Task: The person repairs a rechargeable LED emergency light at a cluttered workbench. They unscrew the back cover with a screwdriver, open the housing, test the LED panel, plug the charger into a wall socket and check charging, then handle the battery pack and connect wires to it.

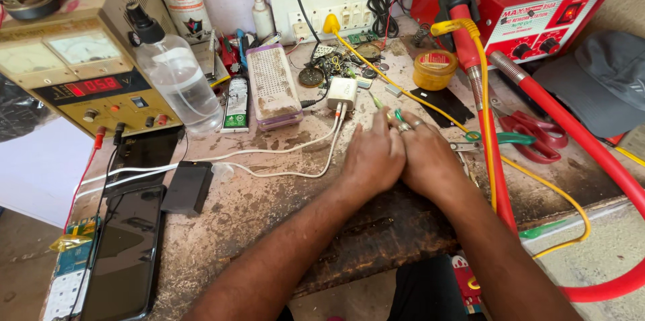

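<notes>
Both hands are resting side by side on the worn bench (269, 207), the left hand (371, 157) and right hand (424, 159) pressing together, fingers curling over something small; whether they are gripping it I cannot tell. A thin green-tipped tool (398, 114) is poking out just beyond the fingertips, its long axis slanting away from the hands toward the white charger (342, 92). Red-handled scissors (531, 136) are lying near the right hand.
</notes>
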Tool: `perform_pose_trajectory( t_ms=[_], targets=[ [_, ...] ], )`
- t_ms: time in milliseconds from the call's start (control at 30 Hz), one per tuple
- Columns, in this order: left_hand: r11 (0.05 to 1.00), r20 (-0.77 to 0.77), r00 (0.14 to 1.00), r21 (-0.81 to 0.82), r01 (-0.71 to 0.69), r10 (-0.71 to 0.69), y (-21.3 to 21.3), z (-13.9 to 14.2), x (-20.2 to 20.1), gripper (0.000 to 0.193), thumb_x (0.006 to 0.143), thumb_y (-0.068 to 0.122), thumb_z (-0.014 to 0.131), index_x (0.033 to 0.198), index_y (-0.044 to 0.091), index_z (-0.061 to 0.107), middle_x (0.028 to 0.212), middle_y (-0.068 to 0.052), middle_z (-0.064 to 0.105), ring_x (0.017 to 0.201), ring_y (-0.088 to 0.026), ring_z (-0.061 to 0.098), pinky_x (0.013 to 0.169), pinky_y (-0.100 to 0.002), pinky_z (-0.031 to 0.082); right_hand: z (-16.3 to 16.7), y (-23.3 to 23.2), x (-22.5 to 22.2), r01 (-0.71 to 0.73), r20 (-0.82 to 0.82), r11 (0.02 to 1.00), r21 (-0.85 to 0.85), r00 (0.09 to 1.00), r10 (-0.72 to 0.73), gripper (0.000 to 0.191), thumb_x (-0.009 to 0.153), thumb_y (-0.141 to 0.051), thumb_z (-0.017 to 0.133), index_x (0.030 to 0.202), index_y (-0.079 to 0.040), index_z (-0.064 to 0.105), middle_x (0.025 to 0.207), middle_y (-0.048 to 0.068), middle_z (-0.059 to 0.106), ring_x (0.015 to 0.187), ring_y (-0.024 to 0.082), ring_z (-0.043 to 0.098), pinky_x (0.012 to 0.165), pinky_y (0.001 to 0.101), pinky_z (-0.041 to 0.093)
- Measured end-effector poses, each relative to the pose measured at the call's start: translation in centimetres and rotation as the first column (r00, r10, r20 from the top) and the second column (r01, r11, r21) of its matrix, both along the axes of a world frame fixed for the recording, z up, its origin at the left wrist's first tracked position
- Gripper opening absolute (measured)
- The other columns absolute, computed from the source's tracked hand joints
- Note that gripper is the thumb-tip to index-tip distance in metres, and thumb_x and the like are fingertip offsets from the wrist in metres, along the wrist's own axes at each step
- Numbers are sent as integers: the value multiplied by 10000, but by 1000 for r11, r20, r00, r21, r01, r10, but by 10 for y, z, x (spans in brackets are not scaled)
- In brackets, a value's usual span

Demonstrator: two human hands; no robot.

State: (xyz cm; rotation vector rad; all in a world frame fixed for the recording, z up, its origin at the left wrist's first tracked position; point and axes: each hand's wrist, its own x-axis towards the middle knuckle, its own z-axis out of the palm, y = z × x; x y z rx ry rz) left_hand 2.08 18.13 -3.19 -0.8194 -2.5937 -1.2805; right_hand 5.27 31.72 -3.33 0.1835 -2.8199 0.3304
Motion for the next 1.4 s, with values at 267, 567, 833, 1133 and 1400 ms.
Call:
perform_pose_trajectory(
  t_ms=[267,567,833,1133,1400],
  targets=[
    [998,-125,990,-6,58,-58,-9,-1,14,620,993,344,483,1464,-57,438,1297,-313,623,1254,-439,574,1200,-531,301,19,-12,71,242,-243,950,199,951,-191,656,868,-372,648,1412,-21,541,1502,254,487,1401,454,421,1183,538,309],
    [986,-66,988,-102,135,-142,-6,-13,16,784,1022,567,395,1530,-31,390,1538,-283,446,1470,-431,355,1228,-526,203,10,1,64,148,8,981,127,989,-150,921,793,-418,684,1574,-85,329,1619,271,297,1464,477,216,1162,502,191],
    [969,-77,966,-29,244,-246,-12,-9,18,904,994,653,430,1541,-64,361,1566,-289,430,1498,-416,376,1236,-524,213,-10,20,30,-35,-108,997,-70,994,27,776,858,-256,617,1540,16,365,1578,285,369,1491,421,302,1237,481,207],
    [937,47,946,166,308,-320,-18,-5,12,1101,933,688,514,1597,-120,171,1601,-353,339,1493,-410,373,1212,-441,319,-2,17,9,-68,10,995,77,998,68,693,900,-338,659,1456,32,475,1537,257,451,1483,407,354,1271,501,226],
    [918,-207,973,355,175,-106,-27,6,9,654,1063,465,547,1467,-47,503,1471,-285,565,1414,-399,542,1196,-444,422,8,-11,33,10,-4,986,164,1000,-9,622,768,-291,703,1364,-126,642,1508,191,516,1485,369,337,1151,680,188]
  ],
)
